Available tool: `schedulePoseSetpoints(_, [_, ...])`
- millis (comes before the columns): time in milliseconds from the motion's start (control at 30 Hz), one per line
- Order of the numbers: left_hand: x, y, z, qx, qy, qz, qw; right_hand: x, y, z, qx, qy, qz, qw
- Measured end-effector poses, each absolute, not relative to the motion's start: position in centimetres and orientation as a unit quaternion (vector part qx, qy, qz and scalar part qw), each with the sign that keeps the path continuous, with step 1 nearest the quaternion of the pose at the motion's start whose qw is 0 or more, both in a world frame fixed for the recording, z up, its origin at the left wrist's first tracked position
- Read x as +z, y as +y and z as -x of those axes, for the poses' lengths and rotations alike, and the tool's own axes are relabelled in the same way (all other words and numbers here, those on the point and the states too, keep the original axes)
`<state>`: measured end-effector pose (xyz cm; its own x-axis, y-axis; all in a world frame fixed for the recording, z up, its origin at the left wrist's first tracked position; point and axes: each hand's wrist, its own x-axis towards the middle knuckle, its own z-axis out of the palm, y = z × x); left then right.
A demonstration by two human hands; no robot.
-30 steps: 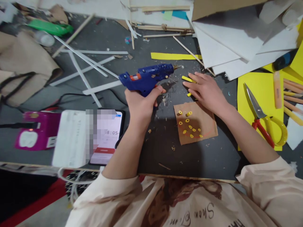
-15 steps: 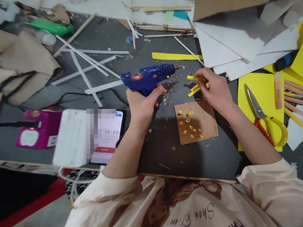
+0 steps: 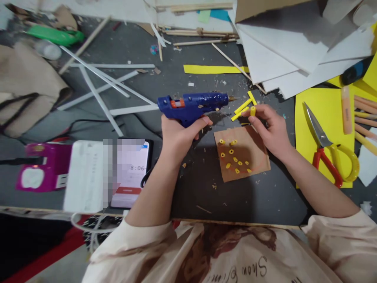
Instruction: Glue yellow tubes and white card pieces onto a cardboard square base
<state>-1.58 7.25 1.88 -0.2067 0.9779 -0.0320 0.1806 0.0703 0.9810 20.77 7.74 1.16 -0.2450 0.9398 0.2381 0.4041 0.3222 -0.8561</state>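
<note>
Over the dark table (image 3: 191, 192), the left hand (image 3: 179, 135) wraps its fingers round a blue glue gun (image 3: 204, 103). The right hand (image 3: 272, 127) pinches a yellow tube (image 3: 253, 111) near the cardboard (image 3: 255, 149).

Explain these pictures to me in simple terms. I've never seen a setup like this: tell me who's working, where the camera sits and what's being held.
No machine here: these are a person's own bare hands, filmed by one camera worn on the head, looking forward and down. The left hand grips a blue glue gun. The right hand pinches a small yellow tube. More yellow tubes lie beside it on the dark table. Nearer the person is a piece of cardboard with short yellow pieces on it. Scissors rest on a yellow sheet at the right, and a phone lies at the left.
</note>
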Motion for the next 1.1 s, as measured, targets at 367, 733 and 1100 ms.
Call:
schedulePoseSetpoints(367, [2.0,7.2,1.5,0.486,0.612,-0.473,0.407,1.2,5.4,-22.8,0.201,-0.780,0.484,0.343])
schedulePoseSetpoints(733, [2.0,7.1,1.3,0.463,0.596,-0.493,0.433,0.1,8.3,-21.1,0.249,-0.725,0.482,0.424])
schedulePoseSetpoints(1100, [1.8,7.0,1.2,0.433,0.613,-0.484,0.450,0.1,8.3,-21.3,0.261,-0.729,0.494,0.396])
